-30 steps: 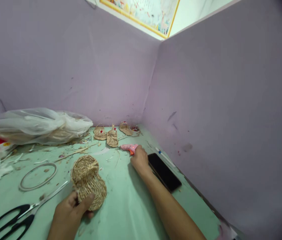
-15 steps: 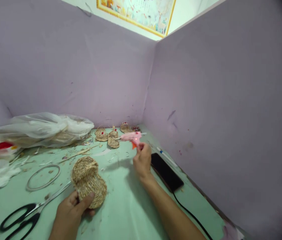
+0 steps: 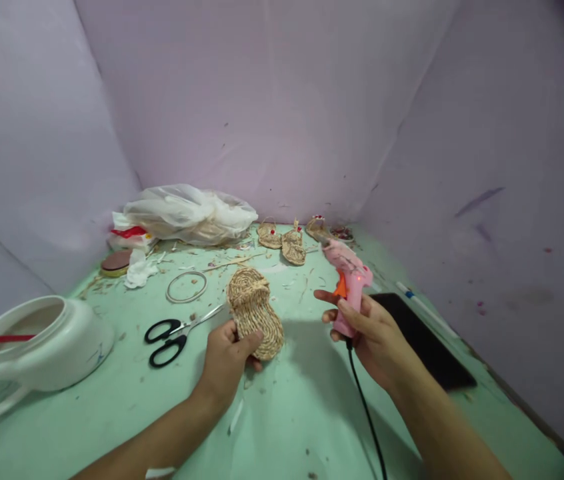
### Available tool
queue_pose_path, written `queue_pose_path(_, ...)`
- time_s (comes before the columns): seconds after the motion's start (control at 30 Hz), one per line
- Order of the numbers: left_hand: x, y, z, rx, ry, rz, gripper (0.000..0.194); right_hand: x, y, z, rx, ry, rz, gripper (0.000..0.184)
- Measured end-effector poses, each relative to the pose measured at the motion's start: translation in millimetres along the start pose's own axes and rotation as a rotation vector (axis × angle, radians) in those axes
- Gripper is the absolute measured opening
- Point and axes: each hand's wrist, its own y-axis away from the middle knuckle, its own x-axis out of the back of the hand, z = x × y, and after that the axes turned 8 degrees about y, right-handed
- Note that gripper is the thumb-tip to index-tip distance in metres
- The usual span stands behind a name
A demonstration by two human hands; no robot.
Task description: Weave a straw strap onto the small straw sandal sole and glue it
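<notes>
My left hand grips the lower end of a woven straw slipper, thumb on top and fingers beneath. The slipper has a woven band across its upper part. In my right hand is a pink hot glue gun, held by its handle, with the nozzle pointing away and up to the left. Its orange trigger faces left, the index finger stretched out beside it. A small light glows on its body, and a black cord hangs from the handle's base.
Black-handled scissors and a metal ring lie left of the slipper. A white pot stands at far left. Behind are a plastic bag and small straw slippers. A black phone lies right, beside a white pen.
The glue gun has come nearer and turned more upright, its handle now wrapped by my right hand. My view has swung left, bringing the white pot in. The left hand still holds the slipper.
</notes>
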Motion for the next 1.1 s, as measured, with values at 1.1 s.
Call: queue_pose_path(1.1,-3.8,0,0,0.013,-0.085,-0.011,0.022,13,32,63,0.408,0.796,0.046,0.022)
